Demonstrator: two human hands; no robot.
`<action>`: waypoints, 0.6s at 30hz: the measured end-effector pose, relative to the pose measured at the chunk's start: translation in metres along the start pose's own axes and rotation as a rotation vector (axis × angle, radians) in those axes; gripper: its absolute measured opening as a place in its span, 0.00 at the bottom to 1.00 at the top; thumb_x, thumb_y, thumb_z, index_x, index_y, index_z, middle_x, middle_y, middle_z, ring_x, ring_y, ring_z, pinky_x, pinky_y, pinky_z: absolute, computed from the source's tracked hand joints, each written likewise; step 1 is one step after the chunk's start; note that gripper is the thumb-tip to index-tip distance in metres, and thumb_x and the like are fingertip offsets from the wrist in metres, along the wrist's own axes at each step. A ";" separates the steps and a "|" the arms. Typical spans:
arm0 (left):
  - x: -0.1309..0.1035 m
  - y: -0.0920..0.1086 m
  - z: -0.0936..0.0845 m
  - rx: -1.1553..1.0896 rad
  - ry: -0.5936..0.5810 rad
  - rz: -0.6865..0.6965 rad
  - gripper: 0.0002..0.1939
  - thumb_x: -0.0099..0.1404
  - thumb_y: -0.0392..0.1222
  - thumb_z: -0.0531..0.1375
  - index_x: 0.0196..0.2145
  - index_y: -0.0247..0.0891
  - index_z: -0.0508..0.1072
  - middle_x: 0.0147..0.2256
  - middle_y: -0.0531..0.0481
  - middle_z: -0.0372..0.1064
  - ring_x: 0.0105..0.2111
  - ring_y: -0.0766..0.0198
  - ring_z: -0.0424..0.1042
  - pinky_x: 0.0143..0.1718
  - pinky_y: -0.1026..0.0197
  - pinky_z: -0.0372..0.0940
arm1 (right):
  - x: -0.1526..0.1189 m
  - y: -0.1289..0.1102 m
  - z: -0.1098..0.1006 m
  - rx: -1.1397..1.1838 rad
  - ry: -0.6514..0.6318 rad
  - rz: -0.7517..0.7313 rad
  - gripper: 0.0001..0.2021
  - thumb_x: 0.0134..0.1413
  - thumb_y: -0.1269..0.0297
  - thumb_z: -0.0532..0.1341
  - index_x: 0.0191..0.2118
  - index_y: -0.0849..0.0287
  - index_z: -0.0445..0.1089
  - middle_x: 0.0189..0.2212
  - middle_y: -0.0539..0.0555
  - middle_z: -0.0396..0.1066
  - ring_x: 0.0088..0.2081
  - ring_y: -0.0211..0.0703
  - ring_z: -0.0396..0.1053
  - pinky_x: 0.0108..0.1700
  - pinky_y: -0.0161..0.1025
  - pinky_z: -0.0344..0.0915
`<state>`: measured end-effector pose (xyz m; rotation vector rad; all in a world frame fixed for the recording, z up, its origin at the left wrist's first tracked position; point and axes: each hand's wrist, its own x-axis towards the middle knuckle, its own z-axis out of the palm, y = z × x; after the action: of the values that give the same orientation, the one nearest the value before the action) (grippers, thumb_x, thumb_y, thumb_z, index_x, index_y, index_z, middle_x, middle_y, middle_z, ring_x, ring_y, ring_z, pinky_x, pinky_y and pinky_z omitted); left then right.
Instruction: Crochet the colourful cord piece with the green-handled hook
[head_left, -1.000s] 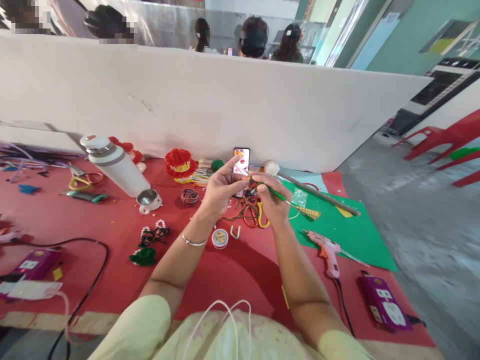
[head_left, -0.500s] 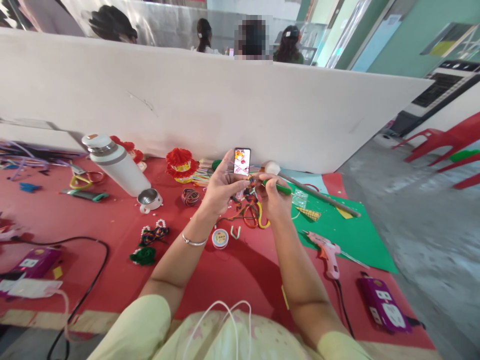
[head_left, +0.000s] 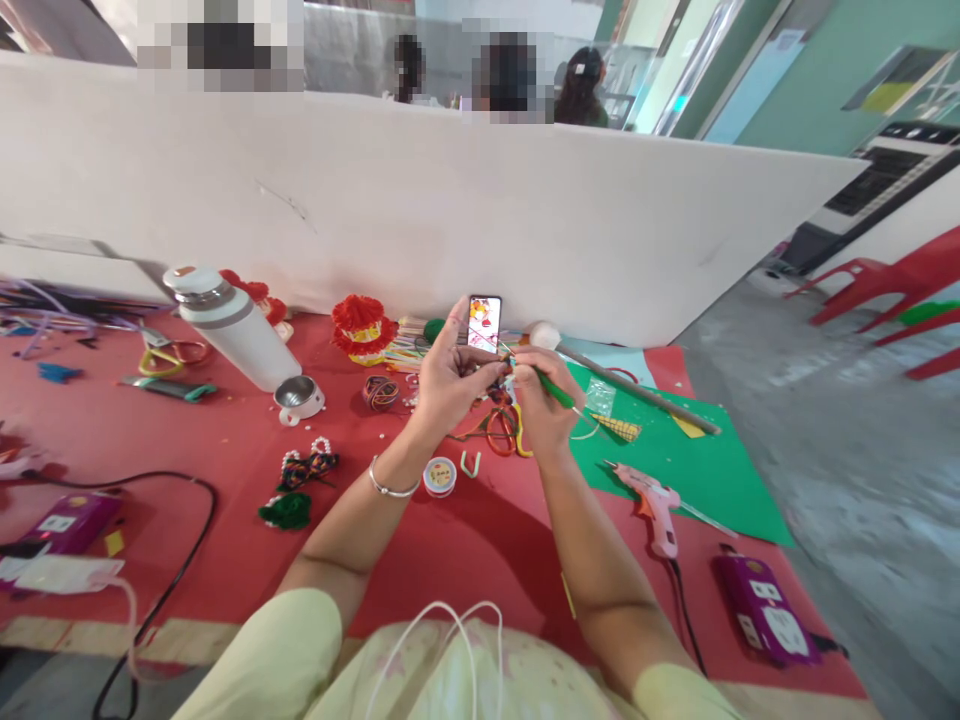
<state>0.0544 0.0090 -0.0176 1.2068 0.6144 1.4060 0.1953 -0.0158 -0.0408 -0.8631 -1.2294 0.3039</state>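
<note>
While the left hand (head_left: 454,378) pinches a small multicoloured yarn piece (head_left: 508,362) between thumb and fingers, the right hand (head_left: 551,400) curls closed around a green-handled tool (head_left: 556,389) — both just this side of the upright phone (head_left: 485,318). The yarn looks light, soft, easily pulled out of shape — best pinched close beside the tool's tip.

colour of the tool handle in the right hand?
Green; the tool handle shows best in the head view, the only one.
</note>
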 end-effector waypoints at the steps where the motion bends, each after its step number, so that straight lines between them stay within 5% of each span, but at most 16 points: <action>1: 0.001 0.002 -0.002 -0.046 -0.029 -0.051 0.54 0.53 0.37 0.76 0.74 0.50 0.60 0.30 0.53 0.79 0.22 0.68 0.67 0.21 0.63 0.59 | 0.000 0.003 0.000 0.079 0.009 0.048 0.12 0.61 0.48 0.69 0.38 0.50 0.80 0.39 0.52 0.83 0.43 0.47 0.80 0.48 0.47 0.78; 5: 0.005 0.006 -0.010 -0.092 -0.139 -0.198 0.51 0.52 0.38 0.76 0.71 0.48 0.66 0.27 0.54 0.77 0.21 0.69 0.68 0.22 0.64 0.60 | 0.009 0.014 -0.010 0.362 -0.149 0.235 0.19 0.57 0.40 0.69 0.33 0.51 0.78 0.34 0.50 0.82 0.31 0.42 0.77 0.35 0.42 0.76; 8: 0.003 0.004 -0.009 0.055 -0.081 -0.088 0.53 0.52 0.35 0.75 0.73 0.46 0.64 0.28 0.52 0.79 0.22 0.67 0.69 0.23 0.64 0.61 | 0.017 0.009 -0.022 0.191 -0.293 0.167 0.12 0.60 0.48 0.70 0.34 0.50 0.81 0.35 0.51 0.83 0.36 0.44 0.80 0.41 0.43 0.77; 13: -0.005 -0.002 0.003 0.177 0.032 0.055 0.54 0.53 0.31 0.73 0.74 0.48 0.61 0.28 0.54 0.80 0.21 0.70 0.62 0.21 0.64 0.56 | 0.014 -0.001 -0.021 -0.195 -0.223 -0.186 0.06 0.63 0.57 0.69 0.44 0.45 0.83 0.49 0.53 0.84 0.50 0.51 0.80 0.57 0.53 0.76; 18: -0.003 0.005 0.006 -0.109 -0.046 -0.165 0.52 0.53 0.36 0.75 0.73 0.45 0.64 0.29 0.53 0.80 0.21 0.72 0.65 0.21 0.66 0.56 | 0.000 0.006 -0.004 -0.068 -0.044 -0.189 0.07 0.65 0.55 0.67 0.44 0.47 0.82 0.49 0.51 0.84 0.52 0.50 0.81 0.61 0.54 0.75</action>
<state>0.0572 0.0031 -0.0124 1.0747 0.5846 1.2537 0.1999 -0.0133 -0.0460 -0.7944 -1.3581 0.1303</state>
